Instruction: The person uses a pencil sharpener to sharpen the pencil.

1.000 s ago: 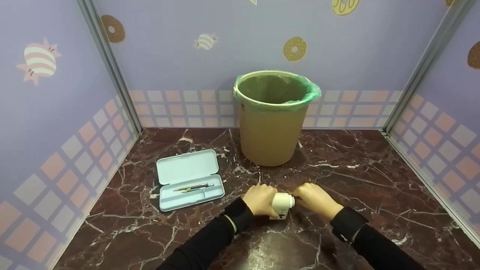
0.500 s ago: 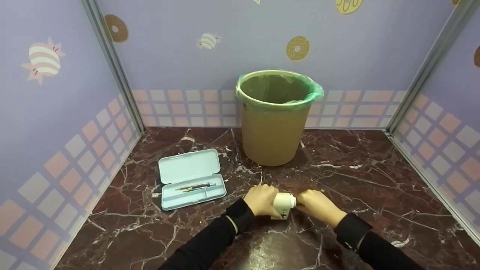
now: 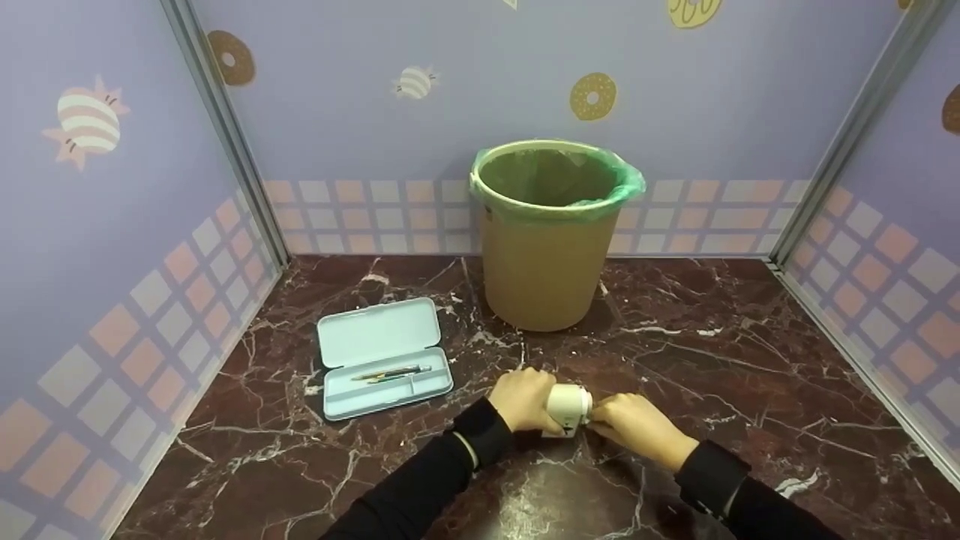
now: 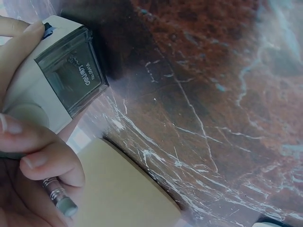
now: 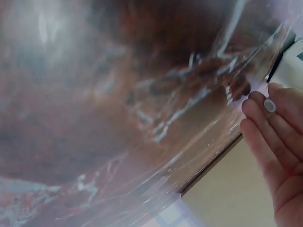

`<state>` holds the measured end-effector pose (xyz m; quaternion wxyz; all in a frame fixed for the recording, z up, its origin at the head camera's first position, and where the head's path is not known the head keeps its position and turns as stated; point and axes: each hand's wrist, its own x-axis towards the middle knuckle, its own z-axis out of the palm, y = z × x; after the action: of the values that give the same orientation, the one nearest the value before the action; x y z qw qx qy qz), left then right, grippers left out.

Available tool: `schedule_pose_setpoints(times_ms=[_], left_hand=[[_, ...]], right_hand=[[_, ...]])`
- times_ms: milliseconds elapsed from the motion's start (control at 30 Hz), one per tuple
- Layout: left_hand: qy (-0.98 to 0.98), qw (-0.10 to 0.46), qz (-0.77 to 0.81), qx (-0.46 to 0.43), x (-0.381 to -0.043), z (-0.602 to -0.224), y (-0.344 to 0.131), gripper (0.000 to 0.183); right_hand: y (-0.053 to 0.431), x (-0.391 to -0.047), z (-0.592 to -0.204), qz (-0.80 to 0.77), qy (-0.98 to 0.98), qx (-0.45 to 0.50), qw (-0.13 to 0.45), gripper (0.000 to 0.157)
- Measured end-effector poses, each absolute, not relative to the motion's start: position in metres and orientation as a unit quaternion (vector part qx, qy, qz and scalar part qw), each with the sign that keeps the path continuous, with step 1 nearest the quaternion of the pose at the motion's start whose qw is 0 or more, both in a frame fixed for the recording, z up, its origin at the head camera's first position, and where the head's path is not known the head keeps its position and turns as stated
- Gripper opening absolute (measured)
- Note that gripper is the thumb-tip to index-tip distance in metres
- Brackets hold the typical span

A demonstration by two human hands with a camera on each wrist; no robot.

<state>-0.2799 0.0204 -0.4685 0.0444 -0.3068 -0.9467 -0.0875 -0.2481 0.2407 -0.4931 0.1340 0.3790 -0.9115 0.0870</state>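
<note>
My left hand point(image 3: 523, 400) grips a cream pencil sharpener point(image 3: 564, 409) from its left side. The sharpener has a round white end facing right, and a clear smoky drawer point(image 4: 72, 71) shows in the left wrist view. At that round end, my right hand point(image 3: 634, 426) pinches a pencil, its fingertips right at the sharpener. The pencil's eraser end point(image 4: 66, 206) sticks out of the right hand in the left wrist view, and its pale tip point(image 5: 270, 105) shows between the fingers in the right wrist view. The pencil's front part is hidden.
An open light-blue pencil case point(image 3: 367, 401) with several pencils point(image 3: 394, 373) in it lies to the left. A tan bin point(image 3: 547, 270) with a green liner stands behind the hands, close to the back wall point(image 3: 337, 112). The marbled tabletop point(image 3: 735, 375) has patterned panels around it.
My right hand has turned at the sharpener's end and shifted slightly right and nearer, its wrist lower. The left hand and sharpener have stayed about where they were.
</note>
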Motion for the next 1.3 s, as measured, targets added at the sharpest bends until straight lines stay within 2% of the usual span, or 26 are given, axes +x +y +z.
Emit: schedule_pose_setpoints(times_ms=[233, 467, 733, 1300], left_hand=[[-0.947, 0.053, -0.083, -0.305, -0.279, -0.47, 0.021, 0.046], [-0.948, 0.052, -0.081, -0.302, -0.279, -0.469, 0.023, 0.045], [-0.951, 0.054, -0.071, -0.295, -0.279, -0.466, 0.022, 0.046], [-0.95, 0.049, -0.081, -0.298, -0.278, -0.466, 0.024, 0.046]], right_hand=[[0.238, -0.237, -0.493, 0.069, -0.912, 0.378, 0.143, 0.011], [0.239, -0.231, -0.494, 0.047, -0.908, 0.38, 0.168, 0.018], [0.239, -0.223, -0.491, 0.042, -0.892, 0.403, 0.201, 0.017], [0.239, -0.211, -0.48, 0.018, -0.865, 0.431, 0.258, 0.028]])
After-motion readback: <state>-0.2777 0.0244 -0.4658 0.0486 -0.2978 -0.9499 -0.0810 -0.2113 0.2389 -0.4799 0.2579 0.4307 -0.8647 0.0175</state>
